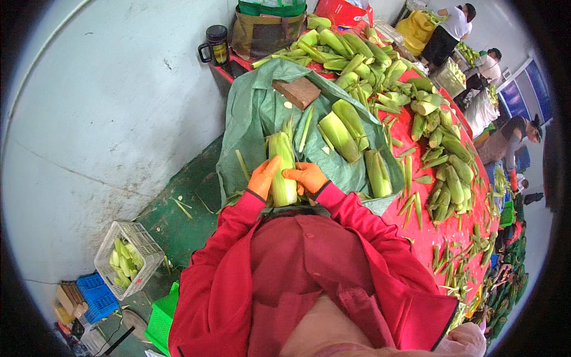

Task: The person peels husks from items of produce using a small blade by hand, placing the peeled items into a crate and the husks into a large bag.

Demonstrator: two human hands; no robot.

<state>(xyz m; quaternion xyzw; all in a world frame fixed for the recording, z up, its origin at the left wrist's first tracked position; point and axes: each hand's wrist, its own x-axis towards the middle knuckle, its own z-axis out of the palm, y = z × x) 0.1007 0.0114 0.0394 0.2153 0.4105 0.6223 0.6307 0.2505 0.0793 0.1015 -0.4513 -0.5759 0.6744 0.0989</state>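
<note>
An ear of corn (282,178) in its pale green husk stands nearly upright in front of my chest, its wispy end pointing away from me. My left hand (264,176), in an orange glove, grips its left side with the thumb along the husk. Pressed to the right side of the same husk is my right hand (308,177), also orange-gloved, with curled fingers partly hidden. Beneath lies a green woven sheet (250,111). On it rest more husked corn ears, one (340,136) right of my hands and another (378,174) nearer me, plus a loose husk strip (306,129).
A brown block (298,92) sits on the sheet's far part. Many corn ears (453,178) and leaf scraps cover the red table (401,214). At the back stand a lidded mug (217,44) and a bag (267,33). A white crate (149,250) holds corn at floor left. Several people work at far right.
</note>
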